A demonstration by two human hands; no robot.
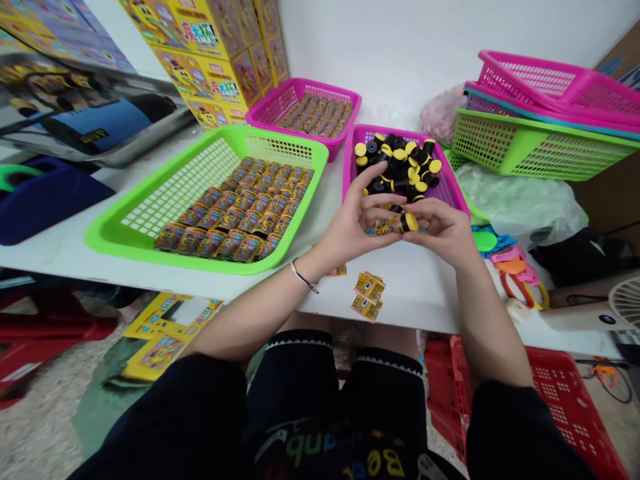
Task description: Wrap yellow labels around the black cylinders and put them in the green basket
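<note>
Between my two hands is a small cylinder (393,225) with a yellow cap and a colourful printed wrap, lying on its side. My left hand (350,223) pinches its wrapped end, the index finger raised. At the yellow-capped end, the fingers of my right hand (443,230) close on it. Just behind, a pink basket (350,175) holds a heap of black cylinders with yellow caps (400,163). Small flat printed pieces (369,287) lie near the table's front edge, and another pokes out under my left wrist.
To the left, a green basket (115,248) carries rows of wrapped cylinders (235,220); a second pink basket (345,133) behind holds more. Yellow boxes (200,73) are stacked at the back. A blue heat-gun-like tool (115,120) is far left. Stacked baskets (530,143) and a fan (625,300) are right.
</note>
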